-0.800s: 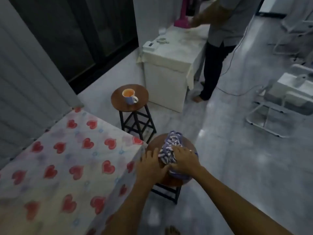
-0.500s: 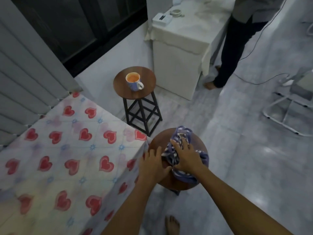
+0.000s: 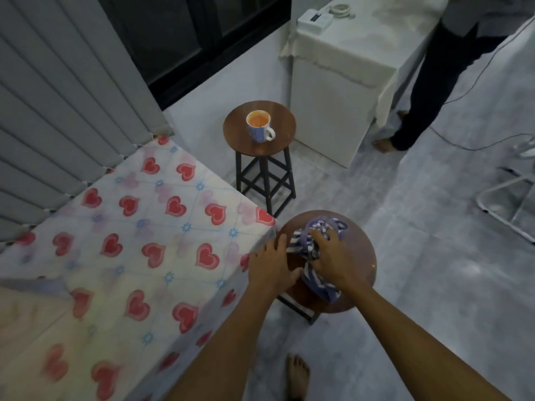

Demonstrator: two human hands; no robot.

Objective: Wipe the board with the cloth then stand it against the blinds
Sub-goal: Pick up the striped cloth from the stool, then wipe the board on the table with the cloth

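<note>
A round brown wooden board lies on a black stool frame at the corner of the heart-patterned table. A crumpled purple-and-white striped cloth sits on top of it. My right hand presses down on the cloth with its fingers curled into the folds. My left hand rests flat on the board's left edge with its fingers apart, touching the cloth's side. The grey vertical blinds hang at the far left, behind the table.
The table with the heart cloth fills the left. A second stool farther off carries a mug of orange drink. Beyond it stand a white cabinet and a person. A white chair frame is at right; my bare foot is below.
My head has tilted down and moved closer, so everything sits higher in view. My right hand's fingers have dug further into the cloth. My left hand stays on the board's edge.
</note>
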